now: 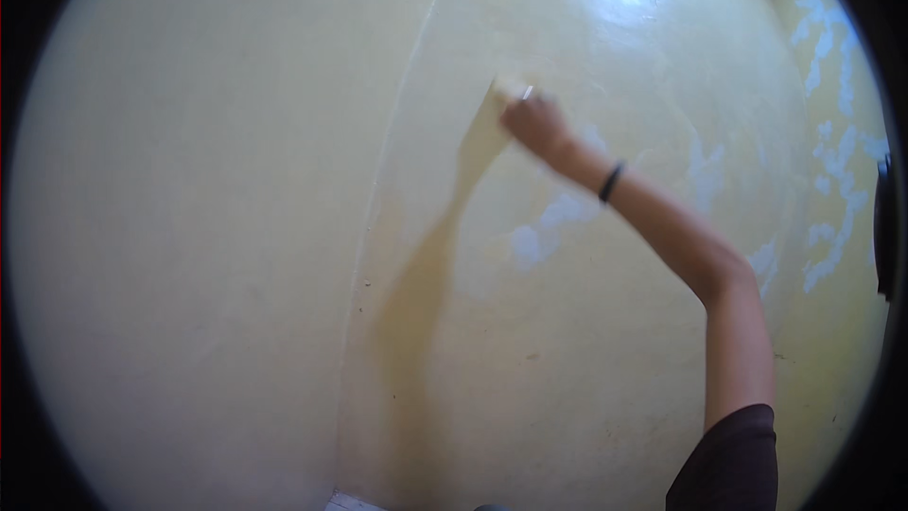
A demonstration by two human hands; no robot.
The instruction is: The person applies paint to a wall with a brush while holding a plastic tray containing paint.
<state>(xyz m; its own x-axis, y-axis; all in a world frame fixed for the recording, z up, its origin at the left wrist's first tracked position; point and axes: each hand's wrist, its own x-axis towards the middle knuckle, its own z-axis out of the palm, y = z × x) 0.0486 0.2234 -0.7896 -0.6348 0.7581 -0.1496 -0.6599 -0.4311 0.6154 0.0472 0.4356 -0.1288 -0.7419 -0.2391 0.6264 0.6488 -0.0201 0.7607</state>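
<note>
My right hand (537,124) is raised against a pale yellow wall (596,341), its fingers closed around a small pale object (509,87). Motion blur hides what kind of object it is; a narrow bright white strip shows beside the fingers. The object appears to be at the wall's surface. Below the hand, whitish patches (557,223) of bare or filled surface mark the paint. A dark band (611,183) circles my right wrist. My left hand is out of view.
A wall corner (376,174) runs down left of the hand, with another wall (206,227) beyond it. More white patches (826,206) cover the wall at far right. A dark object (884,227) juts in at the right rim. Light tiling or trim (347,502) shows at the bottom.
</note>
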